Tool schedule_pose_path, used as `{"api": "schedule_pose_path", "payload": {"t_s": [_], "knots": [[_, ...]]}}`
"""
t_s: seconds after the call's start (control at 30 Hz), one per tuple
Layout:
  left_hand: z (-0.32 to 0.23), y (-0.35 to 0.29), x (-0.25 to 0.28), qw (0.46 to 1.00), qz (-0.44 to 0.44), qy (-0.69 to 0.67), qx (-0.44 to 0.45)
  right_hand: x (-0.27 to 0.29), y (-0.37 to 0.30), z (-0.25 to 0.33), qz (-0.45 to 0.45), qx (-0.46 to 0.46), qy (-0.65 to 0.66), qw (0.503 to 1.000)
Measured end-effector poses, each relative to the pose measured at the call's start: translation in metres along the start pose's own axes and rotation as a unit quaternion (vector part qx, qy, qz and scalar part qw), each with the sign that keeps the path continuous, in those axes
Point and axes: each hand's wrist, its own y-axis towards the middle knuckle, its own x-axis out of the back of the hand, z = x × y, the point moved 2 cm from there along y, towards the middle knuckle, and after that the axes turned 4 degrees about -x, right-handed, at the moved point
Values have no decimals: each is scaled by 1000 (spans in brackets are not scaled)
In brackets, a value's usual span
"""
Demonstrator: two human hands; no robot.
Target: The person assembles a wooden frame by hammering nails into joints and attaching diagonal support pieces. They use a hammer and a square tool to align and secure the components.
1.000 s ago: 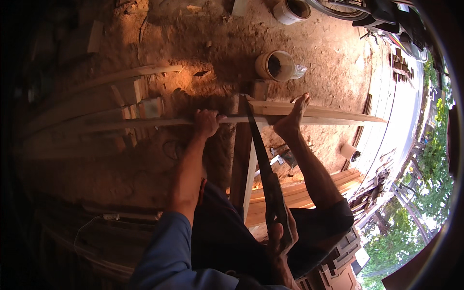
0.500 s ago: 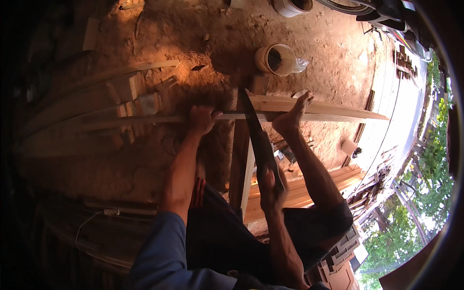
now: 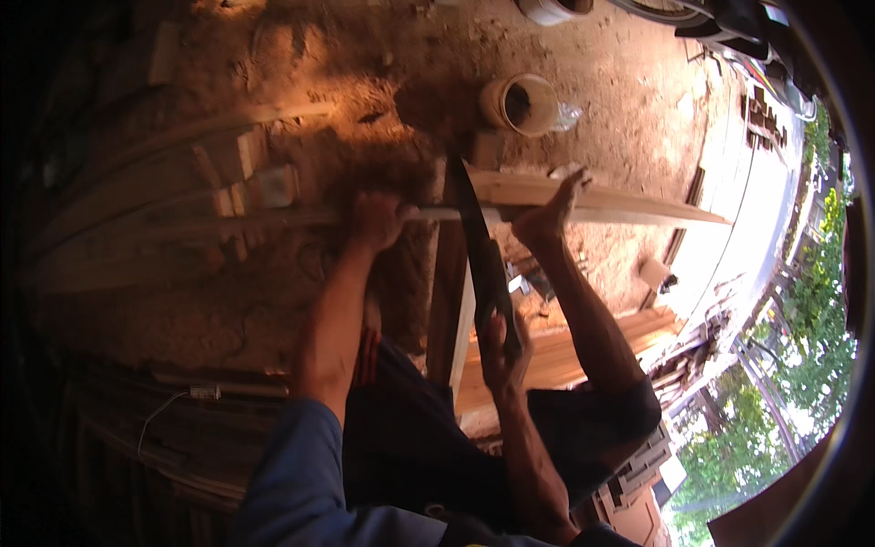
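Note:
A long wooden strip (image 3: 437,214) lies crosswise over a wooden beam (image 3: 444,314). My left hand (image 3: 375,221) is wrapped round the strip, left of the beam. My right hand (image 3: 507,351) grips the handle of a dark handsaw (image 3: 480,242), whose blade slants across the strip just right of the beam. The blade's tip points up and to the left. My bare foot (image 3: 547,214) presses on the strip, right of the saw. Whether the teeth have cut into the wood is too small to tell.
Beyond the strip stands a pale bucket (image 3: 499,108) with a clear plastic bag (image 3: 566,116) beside it. Another white bucket (image 3: 551,11) is farther off. Planks (image 3: 565,351) lie at the right, a small container (image 3: 654,273) past them. Wood offcuts (image 3: 264,187) lie at the left.
My right hand has drawn slightly left and the saw has shifted a little with it. The left hand and foot stay in place on the strip.

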Motion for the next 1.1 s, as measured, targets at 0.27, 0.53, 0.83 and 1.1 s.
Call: {"api": "schedule_pose_path", "payload": {"t_s": [0.27,0.53,0.83,1.1], "knots": [[5,-3,-14,997,-21,-66,44,69,-139,-8,-93,110,12,989],[4,-1,-15,998,14,-45,46,-30,83,-45,-57,207,-66,975],[7,-2,-13,998,9,-33,53,49,-85,-37,-37,46,76,995],[6,-7,-17,999,-26,-20,35,9,-9,-26,-34,-15,0,999]]}}
